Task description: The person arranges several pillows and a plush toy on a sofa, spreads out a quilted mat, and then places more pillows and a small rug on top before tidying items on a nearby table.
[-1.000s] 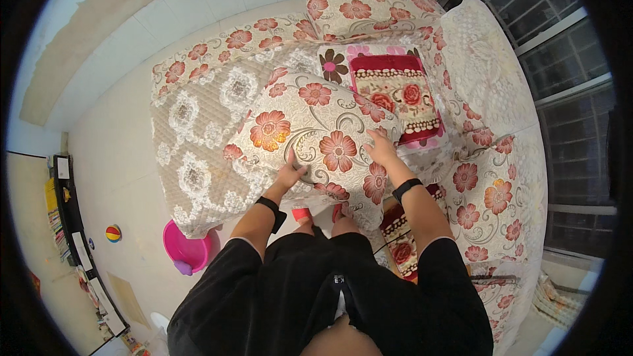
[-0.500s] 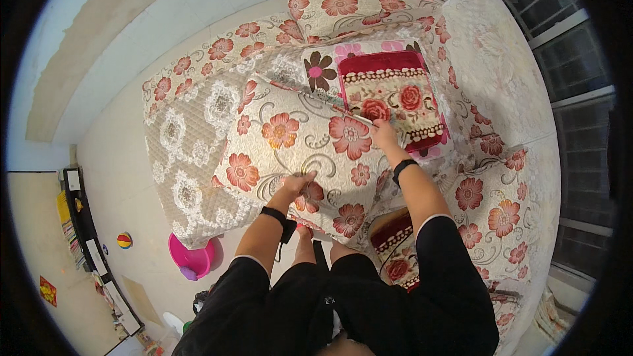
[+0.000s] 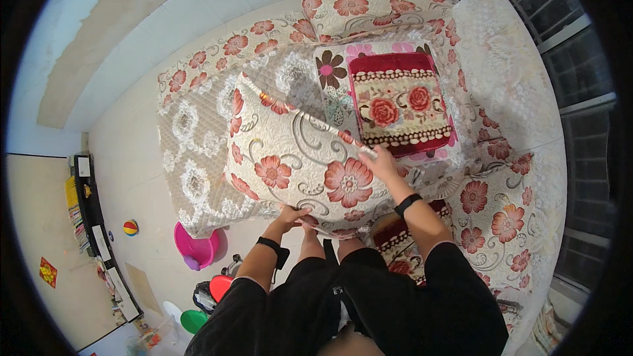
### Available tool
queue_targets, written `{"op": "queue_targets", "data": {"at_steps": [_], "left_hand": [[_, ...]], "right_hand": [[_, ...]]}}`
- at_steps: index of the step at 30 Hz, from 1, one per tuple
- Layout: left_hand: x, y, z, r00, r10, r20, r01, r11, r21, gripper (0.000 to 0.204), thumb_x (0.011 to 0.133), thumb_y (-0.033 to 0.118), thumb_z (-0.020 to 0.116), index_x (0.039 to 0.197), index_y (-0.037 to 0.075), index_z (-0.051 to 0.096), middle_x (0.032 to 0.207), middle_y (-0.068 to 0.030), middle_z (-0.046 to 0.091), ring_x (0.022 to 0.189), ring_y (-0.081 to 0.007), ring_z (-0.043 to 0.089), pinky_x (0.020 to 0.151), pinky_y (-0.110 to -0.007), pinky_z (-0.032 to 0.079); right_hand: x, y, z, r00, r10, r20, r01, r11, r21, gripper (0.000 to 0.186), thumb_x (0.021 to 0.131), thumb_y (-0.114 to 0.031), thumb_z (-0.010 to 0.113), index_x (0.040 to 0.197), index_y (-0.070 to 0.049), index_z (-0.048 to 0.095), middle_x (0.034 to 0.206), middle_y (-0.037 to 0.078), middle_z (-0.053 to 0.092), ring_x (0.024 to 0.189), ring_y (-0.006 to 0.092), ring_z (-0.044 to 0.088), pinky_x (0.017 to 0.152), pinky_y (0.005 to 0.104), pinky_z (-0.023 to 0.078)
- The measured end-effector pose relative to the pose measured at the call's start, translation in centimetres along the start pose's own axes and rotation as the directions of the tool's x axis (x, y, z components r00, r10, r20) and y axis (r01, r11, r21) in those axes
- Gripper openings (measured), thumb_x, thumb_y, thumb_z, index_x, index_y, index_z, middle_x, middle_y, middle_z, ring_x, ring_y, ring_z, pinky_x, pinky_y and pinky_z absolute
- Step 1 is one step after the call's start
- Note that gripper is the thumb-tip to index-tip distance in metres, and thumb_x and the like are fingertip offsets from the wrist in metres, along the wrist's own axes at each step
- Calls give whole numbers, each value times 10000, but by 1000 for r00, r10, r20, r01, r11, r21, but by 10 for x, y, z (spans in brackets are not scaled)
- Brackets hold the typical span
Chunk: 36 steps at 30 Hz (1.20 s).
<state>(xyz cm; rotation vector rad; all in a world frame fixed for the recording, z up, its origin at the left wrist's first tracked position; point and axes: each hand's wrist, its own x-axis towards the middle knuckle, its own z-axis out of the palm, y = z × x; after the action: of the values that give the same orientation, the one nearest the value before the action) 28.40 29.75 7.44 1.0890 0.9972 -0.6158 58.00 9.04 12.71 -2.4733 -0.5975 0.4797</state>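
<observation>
A cream quilted fabric cover (image 3: 306,148) with red flowers and grey scrolls is spread in front of me, over the grey padded mat on the couch. Whether it has a filling, I cannot tell. My left hand (image 3: 290,216) is closed on its near edge, thumb on top. At its right-hand edge, my right hand (image 3: 381,163) pinches the fabric. One corner stands up at the far left. Beyond my right hand lies a square cushion (image 3: 403,102) with red roses and dark red bands, on a pink and brown flower-print cloth (image 3: 339,105).
The grey mat (image 3: 191,125) with white lace patterns covers the couch seat. A matching floral backrest (image 3: 369,0) rises at the far end. On the floor to the left are a pink basin (image 3: 198,245), a small ball (image 3: 130,227) and a red stool (image 3: 220,286). Barred windows (image 3: 583,158) line the right.
The cover has come nearer to me and its far left corner is raised more. My left hand has moved down toward me, the right slightly down. The view has shifted a little.
</observation>
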Motion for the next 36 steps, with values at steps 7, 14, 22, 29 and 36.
{"op": "queue_targets", "data": {"at_steps": [7, 14, 22, 29, 36], "left_hand": [[-78, -37, -22, 985, -29, 171, 89, 931, -355, 453, 753, 72, 680, 1163, 29, 491, 1078, -118, 546, 953, -316, 555, 831, -471, 494], [-151, 52, 8, 976, 36, 213, -85, 971, 225, 702, 724, 410, 729, 1187, -60, 487, 1185, -157, 534, 1059, -264, 533, 828, -394, 491], [-116, 172, 156, 786, 409, 464, -386, 910, -148, 508, 843, 190, 634, 1211, -79, 410, 1120, -188, 554, 936, -250, 617, 765, -331, 527], [-81, 295, 303, 756, 533, 380, -588, 808, 38, 827, 871, 312, 596, 1441, 83, 42, 1294, -170, 427, 1086, -265, 526, 879, -379, 451], [-44, 294, 363, 670, 649, 360, -729, 668, 153, 782, 855, 279, 614, 1430, 58, 134, 1336, -198, 403, 1061, -236, 531, 790, -321, 473]], "right_hand": [[-110, -83, -29, 992, -101, 71, 84, 972, 218, 421, 801, -471, 597, 836, -52, 619, 711, 180, 597, 645, 351, 584, 568, 426, 442], [-167, -147, -168, 903, -368, -222, 407, 899, 164, 391, 802, -304, 641, 606, -23, 453, 545, 150, 440, 502, 335, 463, 463, 408, 347], [-181, -74, -270, 710, -277, -647, 412, 909, 62, 419, 798, -196, 664, 588, 1, 360, 536, 145, 313, 462, 300, 322, 442, 384, 274], [-120, 36, -329, 497, -78, -864, 262, 963, 64, 412, 814, -216, 652, 599, 7, 379, 528, 171, 347, 460, 291, 338, 449, 369, 303], [18, 213, -385, 579, 118, -807, -109, 992, 67, 273, 807, -302, 636, 837, -58, 517, 794, 180, 541, 772, 364, 520, 656, 448, 401]]}}
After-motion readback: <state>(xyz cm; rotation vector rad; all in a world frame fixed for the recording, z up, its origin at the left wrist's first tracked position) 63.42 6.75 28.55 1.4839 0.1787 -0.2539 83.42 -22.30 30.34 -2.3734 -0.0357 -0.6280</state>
